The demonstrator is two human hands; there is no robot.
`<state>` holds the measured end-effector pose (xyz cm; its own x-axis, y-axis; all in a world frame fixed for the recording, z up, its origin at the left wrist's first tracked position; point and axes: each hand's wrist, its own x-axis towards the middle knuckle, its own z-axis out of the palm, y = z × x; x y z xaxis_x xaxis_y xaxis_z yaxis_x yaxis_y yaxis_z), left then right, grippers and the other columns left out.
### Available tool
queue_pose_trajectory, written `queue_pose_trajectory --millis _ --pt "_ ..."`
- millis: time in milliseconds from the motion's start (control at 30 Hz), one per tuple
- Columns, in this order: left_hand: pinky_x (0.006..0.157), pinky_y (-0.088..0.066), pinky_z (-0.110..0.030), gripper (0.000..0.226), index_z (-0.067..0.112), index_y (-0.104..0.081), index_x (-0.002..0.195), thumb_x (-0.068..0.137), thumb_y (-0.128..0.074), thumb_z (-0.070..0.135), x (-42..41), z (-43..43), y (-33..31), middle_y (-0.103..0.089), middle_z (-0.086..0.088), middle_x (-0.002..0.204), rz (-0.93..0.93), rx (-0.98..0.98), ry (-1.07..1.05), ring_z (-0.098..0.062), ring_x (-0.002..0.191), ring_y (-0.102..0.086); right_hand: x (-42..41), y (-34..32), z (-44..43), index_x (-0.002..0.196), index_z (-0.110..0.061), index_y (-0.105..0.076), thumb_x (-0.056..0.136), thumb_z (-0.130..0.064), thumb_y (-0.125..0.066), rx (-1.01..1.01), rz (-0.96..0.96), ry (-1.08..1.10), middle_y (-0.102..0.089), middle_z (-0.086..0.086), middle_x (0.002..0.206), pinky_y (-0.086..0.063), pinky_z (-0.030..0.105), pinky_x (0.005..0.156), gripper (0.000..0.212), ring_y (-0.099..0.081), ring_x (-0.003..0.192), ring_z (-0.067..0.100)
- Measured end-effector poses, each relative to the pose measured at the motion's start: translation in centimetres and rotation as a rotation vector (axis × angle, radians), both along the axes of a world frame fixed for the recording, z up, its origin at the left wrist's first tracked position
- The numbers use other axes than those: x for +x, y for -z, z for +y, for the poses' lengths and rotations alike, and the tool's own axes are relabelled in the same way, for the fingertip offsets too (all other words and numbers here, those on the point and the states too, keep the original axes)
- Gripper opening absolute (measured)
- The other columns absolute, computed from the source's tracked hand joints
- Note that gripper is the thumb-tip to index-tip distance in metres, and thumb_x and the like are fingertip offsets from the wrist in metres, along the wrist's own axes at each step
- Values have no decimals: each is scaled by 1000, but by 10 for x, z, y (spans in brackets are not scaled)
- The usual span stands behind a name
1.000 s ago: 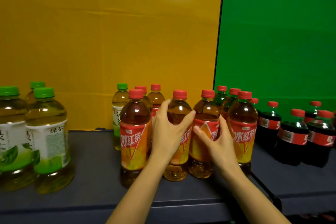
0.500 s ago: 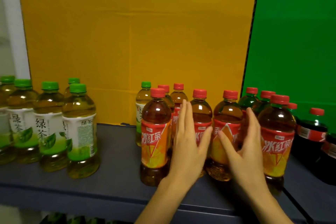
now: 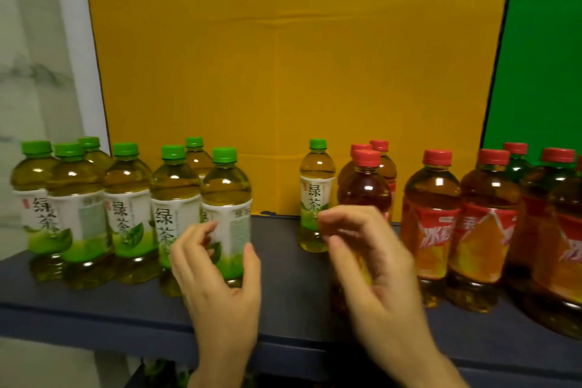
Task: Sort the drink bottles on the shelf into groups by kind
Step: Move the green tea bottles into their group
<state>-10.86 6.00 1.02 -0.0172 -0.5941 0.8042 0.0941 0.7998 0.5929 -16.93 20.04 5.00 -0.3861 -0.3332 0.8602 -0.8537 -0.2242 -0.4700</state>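
Observation:
Several green-capped green tea bottles [image 3: 127, 198] stand grouped at the left of the dark shelf [image 3: 283, 264]. My left hand [image 3: 220, 280] is cupped around the lower part of the rightmost one [image 3: 226, 198], thumb to its right and fingers to its left; I cannot tell whether it touches. One green tea bottle [image 3: 316, 186] stands alone further back, next to several red-capped iced tea bottles [image 3: 431, 214]. My right hand [image 3: 368, 264] hovers with loosely curled fingers and holds nothing, in front of one iced tea bottle [image 3: 365, 186], fingertips near the lone green tea bottle.
A yellow board [image 3: 283, 72] backs the shelf, with a green board [image 3: 541, 57] to its right. Dark green bottles with red caps [image 3: 516, 164] stand behind the iced teas at the far right. A white post [image 3: 78, 57] rises at the left end.
Both hands came off the iced tea bottles and moved left. The left hand now curls around a green tea bottle. The view has turned left, bringing more green tea bottles into sight.

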Motion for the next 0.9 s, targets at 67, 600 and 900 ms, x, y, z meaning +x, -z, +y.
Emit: queue_pose_trajectory --millis 67,600,900 --pt "93 -44 -44 60 5 -39 127 77 -63 30 6 -23 7 -40 -13 123 -134 67 -2 -28 112 -43 6 10 -34 114 -24 -55 89 -13 -50 87 -37 -5 -55 -17 113 -36 5 89 28 -50 112 -3" --pt "93 -36 -17 63 20 -16 131 86 -60 16 -8 -74 25 -40 4 130 -489 188 626 -9 118 -46 -97 20 -158 146 -5 -11 82 -8 -64 28 -564 576 -24 16 150 -24 42 114 83 -22 140 29" --pt "100 -31 -28 66 0 -30 121 77 -71 29 -60 -87 1 -33 -15 130 -714 244 459 -27 125 -35 -116 45 -164 139 -7 -25 78 -13 -70 50 -631 562 -42 15 135 -41 42 102 76 -44 125 28"
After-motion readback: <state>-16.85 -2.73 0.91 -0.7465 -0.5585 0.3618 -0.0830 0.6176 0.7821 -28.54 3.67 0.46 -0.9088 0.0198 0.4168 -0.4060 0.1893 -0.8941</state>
